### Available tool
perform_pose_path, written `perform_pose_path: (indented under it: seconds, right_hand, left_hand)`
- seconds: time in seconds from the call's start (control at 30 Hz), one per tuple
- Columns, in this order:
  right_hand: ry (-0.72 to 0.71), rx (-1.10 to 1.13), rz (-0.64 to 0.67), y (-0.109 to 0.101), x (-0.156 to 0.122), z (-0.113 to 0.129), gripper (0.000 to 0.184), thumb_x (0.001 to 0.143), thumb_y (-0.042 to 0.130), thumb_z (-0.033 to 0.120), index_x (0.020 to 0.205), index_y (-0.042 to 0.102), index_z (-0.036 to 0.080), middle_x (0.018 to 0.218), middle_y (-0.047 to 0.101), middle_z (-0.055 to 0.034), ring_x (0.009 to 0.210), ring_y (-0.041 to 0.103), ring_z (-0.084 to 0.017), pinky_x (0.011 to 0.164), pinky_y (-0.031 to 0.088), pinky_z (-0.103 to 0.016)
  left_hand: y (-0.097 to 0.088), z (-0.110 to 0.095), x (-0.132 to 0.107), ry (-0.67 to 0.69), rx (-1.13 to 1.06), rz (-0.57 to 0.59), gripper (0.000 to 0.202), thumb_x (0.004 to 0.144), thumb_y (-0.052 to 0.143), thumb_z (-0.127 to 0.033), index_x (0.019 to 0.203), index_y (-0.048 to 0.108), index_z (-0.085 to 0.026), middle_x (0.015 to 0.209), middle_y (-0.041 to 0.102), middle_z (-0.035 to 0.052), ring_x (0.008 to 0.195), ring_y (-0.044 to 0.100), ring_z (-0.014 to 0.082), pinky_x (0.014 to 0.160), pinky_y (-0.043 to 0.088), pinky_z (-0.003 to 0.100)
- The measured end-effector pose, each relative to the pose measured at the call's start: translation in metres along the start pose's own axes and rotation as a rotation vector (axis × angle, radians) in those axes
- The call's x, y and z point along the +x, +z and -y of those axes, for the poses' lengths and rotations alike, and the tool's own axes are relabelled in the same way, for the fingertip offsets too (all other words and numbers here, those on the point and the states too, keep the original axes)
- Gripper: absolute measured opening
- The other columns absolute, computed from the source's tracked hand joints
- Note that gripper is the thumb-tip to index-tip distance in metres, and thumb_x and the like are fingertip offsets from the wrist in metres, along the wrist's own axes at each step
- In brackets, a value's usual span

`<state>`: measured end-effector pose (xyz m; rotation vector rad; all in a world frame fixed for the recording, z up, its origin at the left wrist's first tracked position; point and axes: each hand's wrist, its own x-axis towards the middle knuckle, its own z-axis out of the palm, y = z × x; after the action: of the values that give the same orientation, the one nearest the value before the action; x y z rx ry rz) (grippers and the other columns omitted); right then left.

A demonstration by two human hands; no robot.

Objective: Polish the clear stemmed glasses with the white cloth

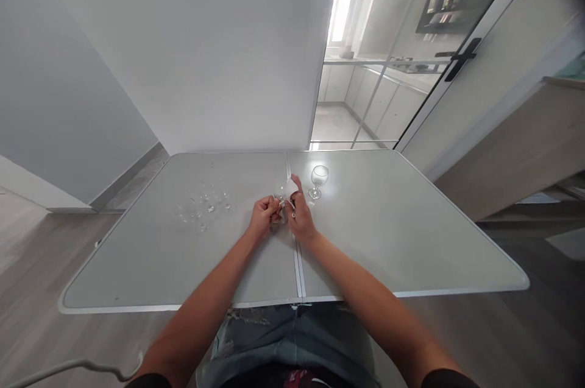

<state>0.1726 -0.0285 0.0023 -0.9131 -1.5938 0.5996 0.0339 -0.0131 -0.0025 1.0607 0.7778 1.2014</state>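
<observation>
Above the table's centre seam, my left hand [265, 214] is closed in a pinch at the lower part of a small clear glass [280, 192]. Its bowl shows between my hands, while its foot is mostly hidden by fingers. Close against it, my right hand [300, 215] is closed around a white piece [291, 188] that looks like cloth or tissue; a thin white strip hangs by the fingers. Just right of that hand stands an upright stemmed glass [319, 176]. Off to the left is a group of several small transparent glasses [210, 200], their outlines faint.
The pale folding table [388, 242] has a light rim and a seam down its middle. A white wall [219, 53] rises behind it. At the right are a glass-paned door [388, 71] with a black handle [462, 59] and a wooden shelf unit [516, 138].
</observation>
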Motion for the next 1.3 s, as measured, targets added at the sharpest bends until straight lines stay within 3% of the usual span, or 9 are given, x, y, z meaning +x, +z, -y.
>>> perform_pose_path:
  seconds: [0.07, 0.13, 0.23, 0.37, 0.53, 0.7, 0.9, 1.13, 1.3]
  right_hand:
    - [-0.162, -0.186, 0.080, -0.003, 0.003, -0.003, 0.014, 0.100, 0.044, 0.026, 0.099, 0.057, 0.023, 0.155, 0.046, -0.0122, 0.154, 0.025, -0.028, 0.119, 0.032, -0.057]
    - [-0.293, -0.351, 0.151, -0.007, 0.007, -0.004, 0.015, 0.098, 0.044, 0.020, 0.097, 0.059, 0.022, 0.155, 0.047, -0.0100, 0.156, 0.018, -0.028, 0.123, 0.022, -0.060]
    - [-0.394, -0.492, 0.222, -0.013, 0.010, -0.002, 0.022, 0.095, 0.047, 0.015, 0.108, 0.062, 0.024, 0.145, 0.059, -0.0070, 0.151, 0.033, -0.027, 0.126, 0.012, -0.059]
    - [-0.396, -0.529, 0.231, -0.020, 0.013, 0.000, 0.023, 0.093, 0.051, 0.019, 0.112, 0.064, 0.026, 0.118, 0.072, -0.0060, 0.129, 0.055, -0.026, 0.123, 0.023, -0.052]
    - [-0.136, -0.403, 0.100, -0.025, 0.017, -0.004, 0.017, 0.094, 0.054, 0.032, 0.085, 0.066, 0.024, 0.078, 0.067, -0.0048, 0.084, 0.060, -0.022, 0.091, 0.047, -0.038]
    - [0.312, 0.192, 0.032, -0.031, 0.021, -0.011, 0.035, 0.088, 0.061, 0.048, 0.065, 0.055, 0.022, 0.060, 0.048, 0.0021, 0.059, 0.045, -0.014, 0.059, 0.044, -0.026]
    - [0.766, 0.802, -0.018, -0.029, 0.022, -0.015, 0.029, 0.077, 0.069, 0.044, 0.068, 0.054, 0.021, 0.058, 0.052, 0.0022, 0.052, 0.049, -0.013, 0.049, 0.046, -0.026]
    - [0.803, 0.965, 0.170, -0.030, 0.024, -0.010, 0.032, 0.079, 0.057, 0.053, 0.080, 0.062, 0.021, 0.064, 0.065, -0.0054, 0.067, 0.066, -0.024, 0.053, 0.053, -0.032]
    - [0.785, 0.947, 0.093, -0.024, 0.024, -0.005, 0.041, 0.084, 0.050, 0.059, 0.078, 0.064, 0.021, 0.066, 0.068, -0.0086, 0.077, 0.070, -0.027, 0.058, 0.056, -0.035]
  left_hand:
    - [-0.003, 0.004, 0.001, 0.038, 0.061, -0.048, 0.056, 0.076, 0.076, -0.051, 0.063, 0.031, -0.021, 0.057, 0.040, -0.0066, 0.046, 0.032, 0.0052, 0.049, 0.033, 0.022]
    - [-0.006, 0.008, 0.002, 0.110, 0.210, -0.113, 0.055, 0.074, 0.076, -0.045, 0.061, 0.029, -0.021, 0.054, 0.035, -0.0070, 0.047, 0.032, 0.0064, 0.049, 0.030, 0.022]
    - [-0.009, 0.010, 0.001, 0.257, 0.513, -0.183, 0.045, 0.070, 0.073, -0.032, 0.055, 0.033, -0.020, 0.052, 0.031, -0.0059, 0.050, 0.029, 0.0075, 0.050, 0.024, 0.024]
    - [-0.008, 0.009, -0.003, 0.365, 0.733, -0.123, 0.040, 0.072, 0.068, -0.026, 0.051, 0.035, -0.018, 0.050, 0.029, -0.0048, 0.053, 0.023, 0.0087, 0.054, 0.019, 0.026]
    - [-0.007, 0.002, -0.009, 0.378, 0.809, 0.035, 0.047, 0.075, 0.072, -0.031, 0.051, 0.034, -0.019, 0.053, 0.031, -0.0043, 0.056, 0.020, 0.0110, 0.055, 0.018, 0.027]
    - [-0.007, -0.008, -0.013, 0.319, 0.765, 0.099, 0.055, 0.071, 0.080, -0.040, 0.051, 0.034, -0.019, 0.053, 0.032, -0.0035, 0.055, 0.021, 0.0117, 0.056, 0.017, 0.026]
    - [-0.006, -0.010, -0.013, 0.307, 0.760, 0.110, 0.058, 0.073, 0.078, -0.045, 0.050, 0.032, -0.019, 0.054, 0.028, -0.0038, 0.057, 0.019, 0.0120, 0.057, 0.017, 0.027]
    - [-0.005, -0.006, -0.013, 0.313, 0.711, 0.060, 0.063, 0.076, 0.076, -0.048, 0.052, 0.026, -0.018, 0.055, 0.027, -0.0038, 0.059, 0.020, 0.0112, 0.057, 0.022, 0.026]
    - [-0.004, 0.002, -0.011, 0.327, 0.655, 0.001, 0.062, 0.077, 0.075, -0.045, 0.054, 0.024, -0.018, 0.056, 0.032, -0.0032, 0.059, 0.027, 0.0102, 0.058, 0.029, 0.025]
